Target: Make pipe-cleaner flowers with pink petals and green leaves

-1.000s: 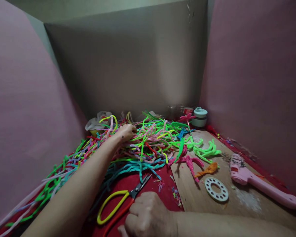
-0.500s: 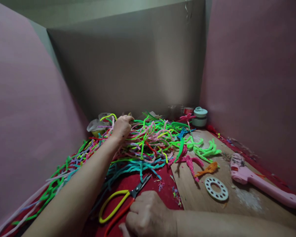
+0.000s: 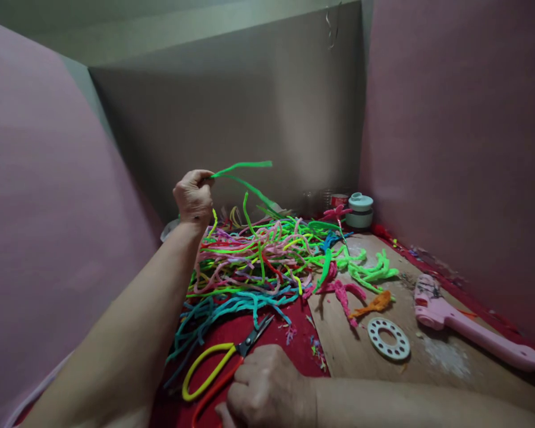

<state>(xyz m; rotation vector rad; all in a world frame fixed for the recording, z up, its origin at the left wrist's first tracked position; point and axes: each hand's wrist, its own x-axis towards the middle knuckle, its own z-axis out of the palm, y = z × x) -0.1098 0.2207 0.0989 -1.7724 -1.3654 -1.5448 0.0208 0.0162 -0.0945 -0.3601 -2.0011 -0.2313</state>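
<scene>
Up above a heap of colourful pipe cleaners, my left hand is closed on green pipe cleaners. Two green lengths stick out to the right from its fingertips, one level and one drooping towards the heap. My right hand rests low in front with its fingers curled in. What it may hold is hidden under the fingers. Scissors with one yellow and one red handle lie on the red cloth, right beside the right hand's knuckles, blades slightly apart.
On the wooden board at right lie pink and green fuzzy pieces, an orange fuzzy piece, a white ring with holes and a pink glue gun. A pale green pot stands behind. Pink panels enclose both sides.
My left hand has risen from the heap and shifted left, lifting green pipe cleaners out with it. My right hand and the scissors have stayed put.
</scene>
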